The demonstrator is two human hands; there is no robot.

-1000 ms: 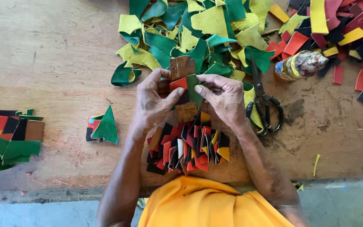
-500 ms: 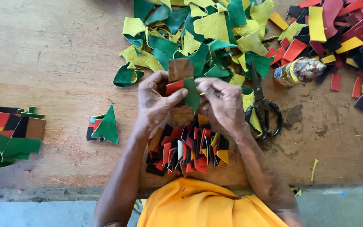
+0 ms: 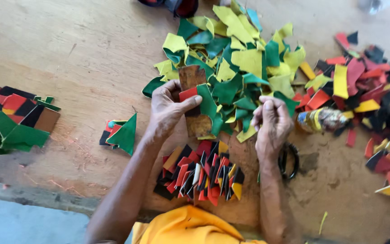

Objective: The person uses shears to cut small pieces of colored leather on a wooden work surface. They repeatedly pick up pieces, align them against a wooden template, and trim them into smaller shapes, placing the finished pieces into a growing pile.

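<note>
My left hand [image 3: 170, 110] pinches a small stack of cut pieces: a red piece [image 3: 188, 94] and a green piece [image 3: 207, 103] held against a brown cardboard template [image 3: 195, 101]. My right hand [image 3: 272, 121] rests apart to the right, fingers curled at the edge of the heap of green and yellow scraps [image 3: 235, 58], touching a scrap there. Below both hands lies a fanned row of red, black and yellow pieces [image 3: 202, 174].
Black scissors [image 3: 289, 161] lie under my right wrist. A taped bottle [image 3: 323, 119] sits beside a heap of red, black and yellow scraps [image 3: 366, 95]. A small green-topped stack [image 3: 120, 133] and a larger stack [image 3: 10, 118] lie left on the wooden board.
My right hand has let go of the held stack and moved right to the scrap heap. My left hand keeps the pieces against the template. The view has shifted closer.
</note>
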